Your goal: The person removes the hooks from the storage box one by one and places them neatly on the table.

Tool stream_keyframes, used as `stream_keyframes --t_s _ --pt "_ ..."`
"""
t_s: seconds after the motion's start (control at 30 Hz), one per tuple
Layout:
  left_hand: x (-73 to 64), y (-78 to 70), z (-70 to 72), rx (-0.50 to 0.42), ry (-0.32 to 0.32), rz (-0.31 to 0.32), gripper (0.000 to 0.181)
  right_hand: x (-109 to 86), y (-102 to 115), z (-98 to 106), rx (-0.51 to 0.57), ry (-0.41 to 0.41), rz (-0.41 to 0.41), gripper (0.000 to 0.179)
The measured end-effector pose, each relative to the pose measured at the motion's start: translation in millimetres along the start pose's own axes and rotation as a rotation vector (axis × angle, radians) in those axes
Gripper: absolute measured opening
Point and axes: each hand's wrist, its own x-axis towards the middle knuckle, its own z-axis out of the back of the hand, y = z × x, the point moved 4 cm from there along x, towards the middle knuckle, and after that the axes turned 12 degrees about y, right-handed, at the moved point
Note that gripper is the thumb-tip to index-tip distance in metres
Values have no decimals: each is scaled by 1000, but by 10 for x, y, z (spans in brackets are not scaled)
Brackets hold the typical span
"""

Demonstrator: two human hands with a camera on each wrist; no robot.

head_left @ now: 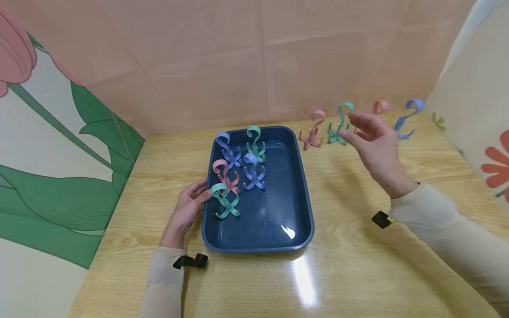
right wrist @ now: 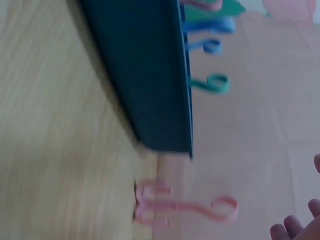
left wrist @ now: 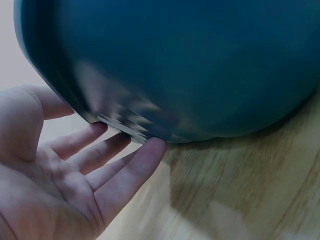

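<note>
My left hand [head_left: 186,210] grips the left rim of a dark blue tray [head_left: 280,203], thumb over the edge. In the left wrist view its fingertips press the tray's outer wall [left wrist: 200,75]. Several plastic claw hooks stand in the tray: blue [head_left: 254,176], green [head_left: 226,204] and pink. My right hand [head_left: 375,148] is right beside a green claw hook [head_left: 337,138] on the table, thumb and fingers spread apart. Left of that stands a pink claw hook [head_left: 312,138]; the right wrist view shows a pink hook [right wrist: 187,206] beyond the tray's corner, with only fingertips of the hand visible.
Behind my right hand, another pink hook [head_left: 385,106] is partly hidden. A blue hook [head_left: 399,124] leans farther right. The wooden table [head_left: 342,247] ends at a pink cloth wall [head_left: 207,79] at the back, with printed panels at both sides.
</note>
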Motion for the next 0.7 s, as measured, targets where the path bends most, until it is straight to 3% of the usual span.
stream_keyframes --t_s 0.2,0.33,0.7 --pt "2 7 8 -13 6 -1 45 -87 -16 -412 90 112 81 43" --pt "9 9 6 -14 8 -9 45 -153 47 -692 123 195 75 42" --pt "9 5 3 -7 -3 -12 46 -239 223 -1231 32 408 22 40"
